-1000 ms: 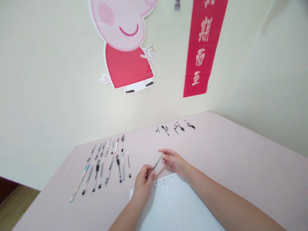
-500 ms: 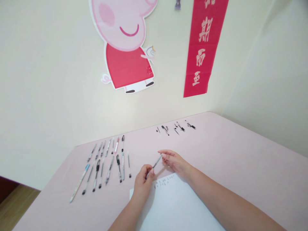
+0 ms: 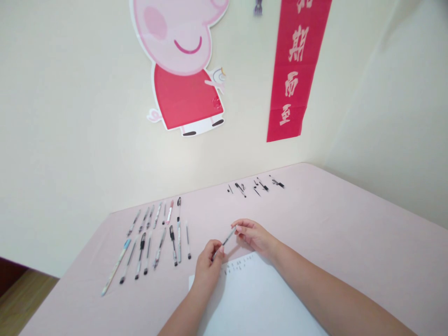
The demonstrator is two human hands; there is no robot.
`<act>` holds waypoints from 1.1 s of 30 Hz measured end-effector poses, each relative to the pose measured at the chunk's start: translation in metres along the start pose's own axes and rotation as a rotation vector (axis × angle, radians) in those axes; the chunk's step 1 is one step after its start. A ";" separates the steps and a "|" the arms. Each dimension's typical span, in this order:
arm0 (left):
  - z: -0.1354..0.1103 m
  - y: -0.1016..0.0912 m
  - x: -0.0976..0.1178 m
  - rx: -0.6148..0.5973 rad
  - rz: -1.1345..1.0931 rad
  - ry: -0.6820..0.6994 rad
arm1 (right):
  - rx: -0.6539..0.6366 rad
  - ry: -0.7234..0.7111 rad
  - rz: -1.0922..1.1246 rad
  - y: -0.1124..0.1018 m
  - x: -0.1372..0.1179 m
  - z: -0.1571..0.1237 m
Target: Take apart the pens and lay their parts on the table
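Observation:
A slim pen (image 3: pixel 229 236) with a clear, greyish barrel is held slantwise between my two hands, above the top edge of a white sheet of paper (image 3: pixel 261 298). My left hand (image 3: pixel 209 261) is closed round its lower end, thumb on top, and hides that end. At the upper end, my right hand (image 3: pixel 254 235) pinches the tip between thumb and fingers. Small handwritten marks (image 3: pixel 240 264) run along the top of the paper, just under the hands.
Two rows of pens lie on the pink tabletop (image 3: pixel 332 228) at the left, among them a blue-capped pen (image 3: pixel 117 266) and a pink pen (image 3: pixel 170 212). Small black pen parts (image 3: pixel 261 185) lie in groups near the back edge. A wall with a pig cutout (image 3: pixel 189 95) stands behind.
Almost nothing differs. The fingers of my right hand have shifted slightly at the pen's upper end; both hands still hold the pen in the same place.

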State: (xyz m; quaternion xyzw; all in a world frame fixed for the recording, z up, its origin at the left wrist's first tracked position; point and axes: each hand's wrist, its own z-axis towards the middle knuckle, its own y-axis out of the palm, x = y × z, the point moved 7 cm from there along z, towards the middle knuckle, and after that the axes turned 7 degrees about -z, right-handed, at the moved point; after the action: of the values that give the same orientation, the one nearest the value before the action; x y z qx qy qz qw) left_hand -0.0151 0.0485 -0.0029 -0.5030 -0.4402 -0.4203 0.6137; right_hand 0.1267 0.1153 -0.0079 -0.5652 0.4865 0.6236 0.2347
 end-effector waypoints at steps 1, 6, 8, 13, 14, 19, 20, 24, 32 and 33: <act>0.000 0.000 0.000 0.003 -0.002 0.001 | -0.002 0.002 0.001 0.000 0.000 0.000; 0.000 0.000 0.005 0.014 0.039 0.021 | 0.005 -0.005 0.001 -0.001 0.001 0.001; -0.001 0.000 0.008 0.006 0.079 0.049 | 0.019 -0.001 -0.003 -0.002 0.003 0.002; -0.001 -0.004 0.017 0.022 0.225 0.168 | 0.045 0.018 0.018 -0.005 0.006 0.003; -0.001 -0.004 0.018 0.026 0.250 0.192 | 0.042 0.016 0.021 -0.005 0.006 0.003; 0.001 -0.006 0.017 0.036 0.287 0.224 | 0.011 0.018 0.016 -0.002 0.003 0.002; 0.001 -0.006 0.017 0.037 0.286 0.227 | 0.012 0.009 0.018 -0.001 0.002 0.002; 0.000 -0.006 0.018 0.043 0.279 0.241 | 0.044 -0.018 -0.045 -0.002 0.001 0.002; 0.001 -0.006 0.016 0.043 0.274 0.214 | 0.033 -0.024 -0.099 -0.001 0.002 0.002; 0.002 -0.006 0.016 0.044 0.272 0.208 | 0.017 -0.029 -0.090 0.000 0.002 0.002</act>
State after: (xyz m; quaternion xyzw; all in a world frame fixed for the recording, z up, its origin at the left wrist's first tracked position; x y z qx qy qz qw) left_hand -0.0168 0.0484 0.0139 -0.4982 -0.3113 -0.3732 0.7180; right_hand 0.1257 0.1164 -0.0104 -0.5753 0.4626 0.6163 0.2742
